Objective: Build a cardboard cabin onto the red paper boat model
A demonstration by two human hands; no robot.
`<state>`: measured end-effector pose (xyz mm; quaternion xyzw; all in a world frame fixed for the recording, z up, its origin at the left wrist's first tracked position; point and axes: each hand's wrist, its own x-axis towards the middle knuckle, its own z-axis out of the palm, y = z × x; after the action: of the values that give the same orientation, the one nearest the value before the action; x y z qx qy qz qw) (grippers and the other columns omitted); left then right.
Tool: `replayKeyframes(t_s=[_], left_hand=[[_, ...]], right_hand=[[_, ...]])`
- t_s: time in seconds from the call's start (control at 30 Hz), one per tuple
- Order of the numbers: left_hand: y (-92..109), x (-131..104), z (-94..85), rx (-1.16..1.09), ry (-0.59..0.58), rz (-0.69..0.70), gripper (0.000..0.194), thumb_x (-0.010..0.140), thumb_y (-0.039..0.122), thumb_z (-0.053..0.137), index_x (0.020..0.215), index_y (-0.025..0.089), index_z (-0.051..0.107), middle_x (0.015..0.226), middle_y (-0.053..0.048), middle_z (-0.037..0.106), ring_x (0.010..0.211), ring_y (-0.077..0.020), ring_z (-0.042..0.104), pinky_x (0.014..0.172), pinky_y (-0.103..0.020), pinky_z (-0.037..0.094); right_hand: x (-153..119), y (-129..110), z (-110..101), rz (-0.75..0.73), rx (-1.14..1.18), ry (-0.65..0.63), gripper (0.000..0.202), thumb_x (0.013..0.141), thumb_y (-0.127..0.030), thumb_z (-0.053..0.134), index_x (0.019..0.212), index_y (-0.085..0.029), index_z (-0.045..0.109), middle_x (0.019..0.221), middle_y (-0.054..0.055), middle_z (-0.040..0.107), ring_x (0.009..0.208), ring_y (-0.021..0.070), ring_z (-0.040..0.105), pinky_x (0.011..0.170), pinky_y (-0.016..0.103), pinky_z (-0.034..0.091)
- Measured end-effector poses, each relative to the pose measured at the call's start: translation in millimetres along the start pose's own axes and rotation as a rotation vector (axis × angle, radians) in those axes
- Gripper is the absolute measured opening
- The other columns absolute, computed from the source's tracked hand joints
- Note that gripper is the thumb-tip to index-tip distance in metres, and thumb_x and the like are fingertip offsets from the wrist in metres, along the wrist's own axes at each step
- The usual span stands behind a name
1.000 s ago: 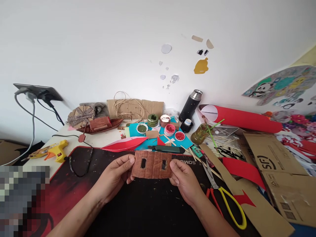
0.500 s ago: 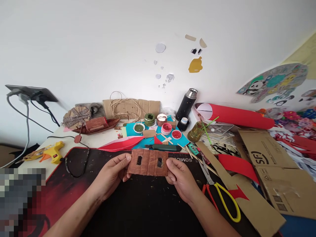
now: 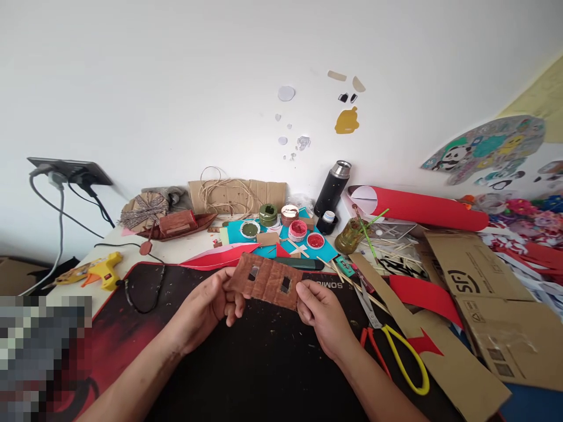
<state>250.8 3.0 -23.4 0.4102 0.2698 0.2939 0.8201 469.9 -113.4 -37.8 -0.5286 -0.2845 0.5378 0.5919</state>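
A reddish-brown painted cardboard piece (image 3: 267,286) with two cut-out rectangular windows hangs over the dark mat, tilted down to the right. My right hand (image 3: 323,310) pinches its right edge, thumb in front and fingers behind. At the opposite edge, my left hand (image 3: 211,308) has its fingers apart and the thumb off the cardboard's face. Whether a fingertip still touches that edge is hard to see. Just beyond the piece lie a green utility knife (image 3: 303,264) and a red boat-shaped paper form (image 3: 220,256).
Scissors (image 3: 391,334) and a long cardboard strip (image 3: 461,375) lie at my right. Paint pots (image 3: 268,215), a murky brush jar (image 3: 348,237) and a black thermos (image 3: 331,193) stand at the back. Leftward are a yellow glue gun (image 3: 103,271) and a brown model boat (image 3: 180,225).
The cardboard piece has turned from level to tilted, its left side rising and its right side dipping. My left hand's grip has loosened and its fingers have spread; my right hand keeps its pinch.
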Motion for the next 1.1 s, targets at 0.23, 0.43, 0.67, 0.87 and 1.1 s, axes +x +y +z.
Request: replayKeyframes(t_s=[0.23,0.43,0.67,0.87,1.1], left_hand=[[-3.1,0.6,1.8,0.084,0.044,0.006,0.037,0.080,0.046,0.091,0.087,0.014,0.074,0.070,-0.004,0.070,0.057,-0.0130,0.063,0.047,-0.019,0.049],[-5.0,3.9,1.3,0.044,0.133,0.028,0.040,0.081,0.049,0.089,0.081,0.013,0.072,0.069,-0.004,0.068,0.055,-0.0113,0.060,0.045,-0.018,0.047],[-5.9,6.3,0.3,0.043,0.195,0.034,0.041,0.079,0.049,0.091,0.079,0.014,0.069,0.062,-0.001,0.066,0.050,-0.0104,0.057,0.042,-0.018,0.043],[-6.5,6.5,-1.1,0.037,0.193,0.007,0.044,0.076,0.049,0.093,0.077,0.015,0.066,0.063,-0.001,0.067,0.048,-0.0101,0.057,0.042,-0.018,0.042],[-5.6,8.3,1.8,-0.062,0.223,-0.079,0.051,0.065,0.051,0.099,0.077,0.013,0.067,0.061,-0.002,0.067,0.047,-0.0096,0.057,0.040,-0.017,0.039]], right_hand=[[-1.0,1.3,-0.3,0.000,-0.088,-0.038,0.056,0.090,-0.067,0.075,0.068,-0.022,0.050,0.052,-0.008,0.039,0.050,0.0097,0.029,0.051,0.028,0.018],[-5.4,0.9,1.6,0.019,-0.188,-0.136,0.062,0.090,-0.072,0.071,0.062,-0.021,0.050,0.053,-0.005,0.045,0.050,0.0100,0.033,0.051,0.028,0.022],[-7.4,0.6,2.1,0.100,-0.156,-0.259,0.055,0.089,-0.073,0.072,0.086,-0.018,0.066,0.056,-0.005,0.049,0.048,0.0087,0.032,0.048,0.025,0.022],[-5.6,-0.5,-3.1,0.054,-0.156,-0.181,0.053,0.091,-0.070,0.072,0.090,-0.017,0.067,0.056,-0.007,0.047,0.048,0.0083,0.032,0.049,0.025,0.023],[-6.5,0.7,-3.3,0.076,-0.264,-0.259,0.056,0.088,-0.073,0.073,0.084,-0.017,0.069,0.054,-0.007,0.045,0.049,0.0092,0.033,0.049,0.026,0.024]])
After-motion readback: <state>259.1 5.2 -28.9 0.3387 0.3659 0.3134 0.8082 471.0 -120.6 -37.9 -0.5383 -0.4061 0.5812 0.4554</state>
